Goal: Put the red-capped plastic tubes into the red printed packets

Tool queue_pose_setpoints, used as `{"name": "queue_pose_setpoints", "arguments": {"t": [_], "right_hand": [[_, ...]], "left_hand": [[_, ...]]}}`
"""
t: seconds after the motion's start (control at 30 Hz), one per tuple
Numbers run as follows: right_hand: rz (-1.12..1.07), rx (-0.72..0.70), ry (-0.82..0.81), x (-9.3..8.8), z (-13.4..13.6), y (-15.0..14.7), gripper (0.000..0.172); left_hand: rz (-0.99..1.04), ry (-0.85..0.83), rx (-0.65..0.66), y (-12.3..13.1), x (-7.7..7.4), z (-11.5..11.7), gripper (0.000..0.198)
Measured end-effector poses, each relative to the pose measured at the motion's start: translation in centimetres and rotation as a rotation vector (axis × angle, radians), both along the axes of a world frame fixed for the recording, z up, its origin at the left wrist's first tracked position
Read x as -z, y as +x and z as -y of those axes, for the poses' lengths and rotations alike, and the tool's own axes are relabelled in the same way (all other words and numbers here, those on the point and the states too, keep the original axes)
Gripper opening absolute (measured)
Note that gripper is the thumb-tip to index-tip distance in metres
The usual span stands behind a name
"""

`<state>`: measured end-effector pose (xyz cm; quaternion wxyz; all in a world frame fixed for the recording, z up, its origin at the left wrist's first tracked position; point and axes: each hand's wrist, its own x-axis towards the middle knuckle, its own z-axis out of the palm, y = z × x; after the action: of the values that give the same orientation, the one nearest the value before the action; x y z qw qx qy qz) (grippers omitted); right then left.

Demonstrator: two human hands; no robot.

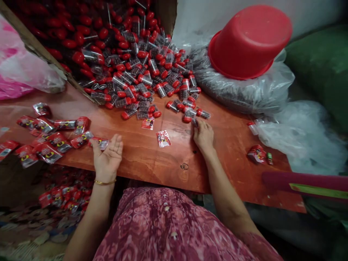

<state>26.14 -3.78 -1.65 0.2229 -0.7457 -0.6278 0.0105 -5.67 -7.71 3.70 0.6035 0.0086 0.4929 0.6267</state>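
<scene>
Head view: the left hand lies at the near edge of the table, palm turned up. Its grip is open, with the fingers spread and only slightly curled. The fingertips touch a wrapped packet, which lies flat on the table at the right-hand end of a heap of wrapped packets. That heap is red and black under clear film. A gold bangle sits on the left wrist. The right hand is palm down, further in on the table, with its fingertips on a red-capped vial. This vial lies on its side at the near edge of the pile of vials. The fingers cover the contact, so it cannot be determined whether the grip is closed on the vial or merely resting on it. The pile consists of clear vials with red caps and spills onto the table from a tipped cardboard box. Between the two hands a loose sachet lies alone on bare wood, and a second sachet lies just below the pile. To the right, a red basin rests upside down on a clear bag with dark contents. More packets lie near the right edge of the table.
</scene>
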Motion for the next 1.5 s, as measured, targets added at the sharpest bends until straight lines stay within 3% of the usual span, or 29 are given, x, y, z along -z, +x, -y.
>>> {"name": "queue_pose_setpoints", "arguments": {"t": [0.1, 0.2, 0.3, 0.4, 0.57, 0.7, 0.77, 0.9, 1.03, 1.13, 1.27, 1.33, 1.43, 1.5], "right_hand": [[0.003, -0.127, -0.006, 1.0, 1.9, 0.6, 0.04], [0.004, -0.181, 0.048, 1.1, 4.1, -0.5, 0.039], [-0.02, -0.178, 0.154, 0.7, 5.4, -2.0, 0.029], [-0.083, -0.177, 0.246, 0.1, 5.7, -3.3, 0.022], [-0.323, -0.213, 0.224, -1.0, 5.6, -6.0, 0.021], [-0.739, -0.178, 0.012, -1.5, 4.7, -8.5, 0.029], [-0.955, -0.181, 0.0, -1.7, 4.1, -9.4, 0.028], [-1.153, -0.173, 0.058, -2.1, 3.3, -10.1, 0.028], [-1.146, -0.17, -0.031, -2.0, 3.4, -9.7, 0.037], [-1.068, -0.072, -0.012, -1.5, 3.3, -8.9, 0.04], [-0.952, 0.003, 0.087, -1.4, 2.8, -7.4, 0.039], [-0.97, -0.025, 0.091, -1.6, 2.7, -7.0, 0.037], [-0.977, -0.021, 0.143, -1.8, 2.9, -6.9, 0.037], [-0.969, 0.009, 0.195, -1.8, 3.2, -7.1, 0.038]], "left_hand": [[-0.36, 0.033, 0.314, 2.8, 0.4, 0.5, 0.038], [-0.992, 0.315, 0.625, 6.7, 1.3, -0.3, 0.034], [-1.46, 0.511, 0.814, 8.9, 2.5, -2.1, 0.027], [-1.643, 0.517, 0.899, 9.4, 3.7, -3.5, 0.016], [-1.61, 0.488, 0.817, 9.1, 4.0, -3.4, 0.02], [-1.456, 0.482, 0.717, 9.1, 2.7, -2.4, 0.022], [-1.351, 0.518, 0.666, 9.3, 2.2, -2.1, 0.022], [-0.934, 0.405, 0.596, 9.9, 1.9, -2.0, 0.031], [-0.484, 0.196, 0.738, 10.2, 2.2, -2.7, 0.031], [-0.646, 0.165, 0.711, 10.1, 2.7, -3.6, 0.02], [-1.242, 0.311, 0.725, 10.1, 3.0, -5.0, 0.015], [-1.447, 0.424, 0.734, 10.5, 2.5, -5.3, 0.025], [-1.562, 0.507, 0.645, 11.0, 1.3, -5.0, 0.044], [-1.556, 0.512, 0.575, 11.0, 0.8, -4.3, 0.042]]}}
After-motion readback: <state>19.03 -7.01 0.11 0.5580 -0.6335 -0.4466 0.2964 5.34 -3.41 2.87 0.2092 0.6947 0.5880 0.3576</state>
